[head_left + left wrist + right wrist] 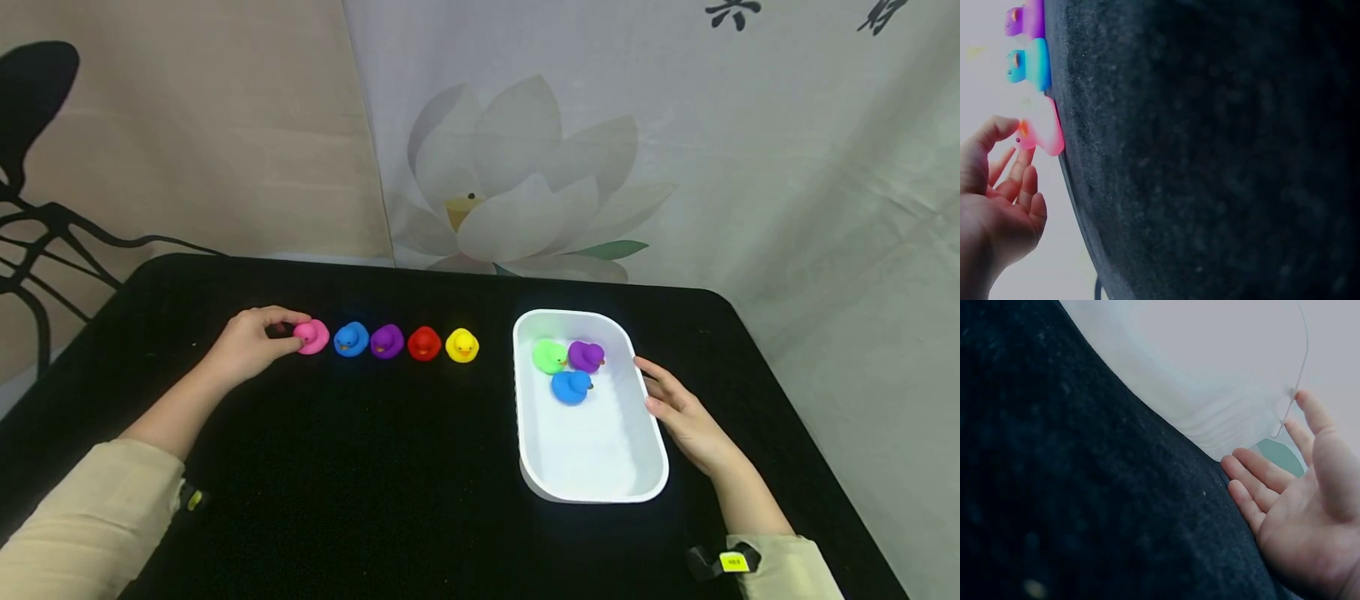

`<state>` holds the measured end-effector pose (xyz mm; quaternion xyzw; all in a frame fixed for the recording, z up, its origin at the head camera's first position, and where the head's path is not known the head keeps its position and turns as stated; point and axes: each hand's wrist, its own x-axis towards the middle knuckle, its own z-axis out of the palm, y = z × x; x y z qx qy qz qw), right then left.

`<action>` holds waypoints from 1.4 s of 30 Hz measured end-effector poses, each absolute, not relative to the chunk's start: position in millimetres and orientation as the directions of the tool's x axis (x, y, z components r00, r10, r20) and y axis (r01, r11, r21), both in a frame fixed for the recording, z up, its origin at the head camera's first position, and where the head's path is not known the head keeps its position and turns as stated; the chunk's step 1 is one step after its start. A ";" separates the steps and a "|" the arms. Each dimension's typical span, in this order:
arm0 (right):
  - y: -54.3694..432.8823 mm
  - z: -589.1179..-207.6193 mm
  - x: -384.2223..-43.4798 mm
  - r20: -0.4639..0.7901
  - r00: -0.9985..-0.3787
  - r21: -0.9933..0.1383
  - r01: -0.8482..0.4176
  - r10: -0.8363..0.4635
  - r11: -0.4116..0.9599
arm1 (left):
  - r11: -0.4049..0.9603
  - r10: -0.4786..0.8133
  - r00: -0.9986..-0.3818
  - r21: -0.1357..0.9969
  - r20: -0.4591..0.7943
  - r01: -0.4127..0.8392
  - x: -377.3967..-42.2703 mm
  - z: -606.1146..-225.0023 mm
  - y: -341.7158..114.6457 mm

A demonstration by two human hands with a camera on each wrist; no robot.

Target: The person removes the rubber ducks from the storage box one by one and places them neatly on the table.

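At the left end of a row of rubber ducks, my left hand [253, 343] pinches a pink rubber duck [315, 336] by the head between thumb and fingers. The duck [1047, 128] appears to stand on the table in the left wrist view. To its right are a blue duck [351, 339], a purple duck [387, 341], a red duck [424, 343] and a yellow duck [462, 345]. My right hand [693, 425] rests its extended fingers against the right side of a white tray [592, 467]. Inside it sit a green duck [550, 356], another purple duck [586, 357] and another blue duck [572, 387].
A black cloth covers the table [360, 483], whose far edge runs behind the ducks. Beyond it hangs a light curtain [810, 167] with a printed lotus. Dark curved shapes [52, 221] show at the far left.
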<state>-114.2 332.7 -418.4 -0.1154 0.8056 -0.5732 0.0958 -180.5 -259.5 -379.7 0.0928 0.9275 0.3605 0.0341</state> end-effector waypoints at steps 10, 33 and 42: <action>332.6 -418.0 -114.9 -0.024 -0.954 -0.947 -0.074 -0.300 0.311 | 0.735 0.206 -0.979 0.661 -0.005 0.151 -182.0 -380.4 -258.4; 335.1 -418.4 -115.5 -0.023 -0.951 -0.949 -0.076 -0.308 0.305 | 0.638 0.204 -0.959 0.716 0.199 0.284 -172.0 -342.7 -216.3; 332.9 -416.4 -115.1 -0.034 -0.953 -0.944 -0.069 -0.302 0.323 | 0.534 0.275 -0.916 0.747 0.291 0.397 -156.5 -324.2 -161.1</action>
